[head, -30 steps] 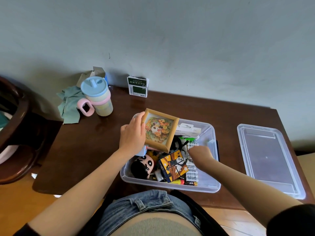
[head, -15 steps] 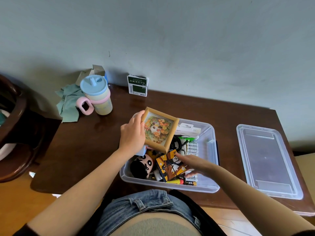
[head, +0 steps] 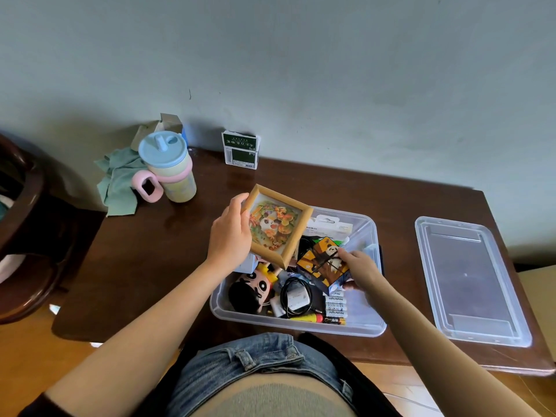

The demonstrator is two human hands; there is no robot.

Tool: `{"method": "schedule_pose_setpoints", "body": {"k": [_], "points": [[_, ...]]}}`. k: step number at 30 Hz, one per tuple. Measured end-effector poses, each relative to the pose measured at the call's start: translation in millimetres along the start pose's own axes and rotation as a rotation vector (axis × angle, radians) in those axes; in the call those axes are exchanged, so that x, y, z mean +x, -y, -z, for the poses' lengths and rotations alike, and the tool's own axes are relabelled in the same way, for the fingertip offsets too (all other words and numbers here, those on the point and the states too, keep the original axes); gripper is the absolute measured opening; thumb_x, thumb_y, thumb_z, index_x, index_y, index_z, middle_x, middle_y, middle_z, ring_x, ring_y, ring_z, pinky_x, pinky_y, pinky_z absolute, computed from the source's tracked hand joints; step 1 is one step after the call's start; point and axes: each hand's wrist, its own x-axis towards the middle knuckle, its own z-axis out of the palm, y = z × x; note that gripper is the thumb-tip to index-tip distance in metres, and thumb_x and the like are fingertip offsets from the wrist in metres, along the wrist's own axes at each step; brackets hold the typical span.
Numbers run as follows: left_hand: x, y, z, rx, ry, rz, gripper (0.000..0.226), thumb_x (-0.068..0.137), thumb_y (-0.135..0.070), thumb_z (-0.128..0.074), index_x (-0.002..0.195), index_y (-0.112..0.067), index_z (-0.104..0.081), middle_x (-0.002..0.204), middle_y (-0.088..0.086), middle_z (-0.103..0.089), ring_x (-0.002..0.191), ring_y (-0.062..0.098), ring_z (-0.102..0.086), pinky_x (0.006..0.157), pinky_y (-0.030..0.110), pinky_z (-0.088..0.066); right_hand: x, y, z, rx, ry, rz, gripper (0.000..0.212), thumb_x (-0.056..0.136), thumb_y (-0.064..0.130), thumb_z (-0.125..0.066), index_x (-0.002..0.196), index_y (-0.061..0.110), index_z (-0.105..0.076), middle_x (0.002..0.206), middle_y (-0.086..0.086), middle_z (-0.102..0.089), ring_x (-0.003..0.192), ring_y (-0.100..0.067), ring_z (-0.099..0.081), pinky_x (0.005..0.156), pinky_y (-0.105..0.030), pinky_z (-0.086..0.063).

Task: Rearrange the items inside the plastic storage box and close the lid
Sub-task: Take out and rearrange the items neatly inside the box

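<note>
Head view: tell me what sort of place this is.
Probably a home room: a dark wooden table against a plain wall, a pastel toddler sippy cup, and a clear plastic storage box of household odds.

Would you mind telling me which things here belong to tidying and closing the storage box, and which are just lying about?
Part of the job:
storage box
lid, off, lying beside the box
picture frame, held by the left hand
panda cube, gripped by the right hand
doll, batteries, cable

Lying about:
sippy cup
green cloth
green-and-white packet
</note>
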Motion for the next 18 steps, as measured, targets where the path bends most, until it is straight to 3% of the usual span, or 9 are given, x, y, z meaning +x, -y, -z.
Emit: {"method": "schedule_pose_setpoints", "body": {"k": [3, 6, 8, 11, 13, 15, 16, 18], "points": [[-1.1, 0.2, 1.6, -0.037, -0.007, 0.013, 0.032, 0.103, -0.019, -0.034, 0.134, -0.018, -0.042, 0.121, 0.007, -0.06, 0.102, 0.026, -0.06, 0.081, 0.04, -0.051, 3.6, -6.1, -7.5, 0.079, -0.118, 0.063, 0.024, 0.098, 0.029, -0.049, 0.103, 0.006, -0.055, 0.087, -0.007, -0.063, 0.07, -0.014, -0.059, 0.055, -0.025, -0.048], [-3.5, -0.9, 1.7, -0.064, -0.008, 0.006, 0.031, 0.103, -0.019, -0.034, 0.133, -0.017, -0.043, 0.121, 0.006, -0.06, 0.101, 0.026, -0.061, 0.08, 0.043, -0.052, 6.2, -10.7, -5.2, 0.082, -0.22, 0.2, 0.026, 0.095, 0.023, -0.056, 0.117, 0.009, -0.051, 0.116, -0.006, -0.059, 0.097, -0.017, -0.061, 0.077, -0.03, -0.053], [-5.1, -1.1, 0.5, -0.062, -0.023, -0.01, 0.031, 0.103, -0.02, -0.035, 0.132, -0.016, -0.044, 0.121, 0.006, -0.06, 0.1, 0.026, -0.061, 0.08, 0.042, -0.052, 5.6, -10.9, -2.6, 0.036, -0.178, 0.316, 0.027, 0.093, 0.015, -0.057, 0.12, 0.016, -0.051, 0.124, -0.001, -0.055, 0.113, -0.014, -0.054, 0.085, -0.027, -0.05], [-5.9, -0.8, -0.8, -0.065, -0.04, -0.021, 0.03, 0.102, -0.02, -0.036, 0.131, -0.015, -0.045, 0.12, 0.006, -0.061, 0.099, 0.025, -0.061, 0.078, 0.038, -0.05, 5.7, -13.4, -1.4, -0.117, -0.058, 0.35, 0.024, 0.091, 0.012, -0.06, 0.114, 0.016, -0.057, 0.128, -0.005, -0.054, 0.123, -0.015, -0.047, 0.103, -0.038, -0.043], [-6.4, -0.4, -0.5, -0.073, -0.041, -0.017, 0.031, 0.102, -0.02, -0.036, 0.131, -0.015, -0.045, 0.12, 0.005, -0.06, 0.1, 0.024, -0.061, 0.078, 0.038, -0.05, 5.1, -16.2, -3.6, -0.245, -0.149, 0.401, 0.018, 0.091, 0.012, -0.059, 0.108, 0.016, -0.059, 0.124, -0.003, -0.055, 0.11, -0.011, -0.054, 0.095, -0.026, -0.046], [-6.7, 0.1, -0.1, -0.079, -0.043, -0.008, 0.031, 0.102, -0.02, -0.036, 0.131, -0.015, -0.044, 0.121, 0.005, -0.06, 0.1, 0.024, -0.061, 0.078, 0.038, -0.05, -2.2, -15.9, -8.9, -0.309, -0.294, 0.476, 0.01, 0.091, 0.012, -0.057, 0.097, 0.02, -0.059, 0.111, 0.002, -0.056, 0.078, 0.0, -0.059, 0.066, -0.007, -0.045], [-6.8, 0.4, -0.2, -0.084, -0.043, -0.003, 0.031, 0.102, -0.02, -0.036, 0.131, -0.015, -0.044, 0.122, 0.005, -0.06, 0.1, 0.024, -0.06, 0.078, 0.038, -0.05, -6.9, -14.8, -12.3, -0.326, -0.336, 0.527, 0.011, 0.091, 0.011, -0.056, 0.092, 0.022, -0.059, 0.103, 0.005, -0.057, 0.071, -0.001, -0.059, 0.056, -0.007, -0.042], [-6.7, 0.8, -0.7, -0.101, -0.046, 0.011, 0.031, 0.103, -0.02, -0.035, 0.132, -0.015, -0.044, 0.122, 0.006, -0.06, 0.101, 0.024, -0.06, 0.078, 0.036, -0.049, -14.8, -13.6, -19.5, -0.382, -0.264, 0.636, 0.018, 0.089, 0.01, -0.056, 0.084, 0.027, -0.061, 0.086, 0.011, -0.061, 0.073, -0.003, -0.059, 0.056, -0.011, -0.042]]}}
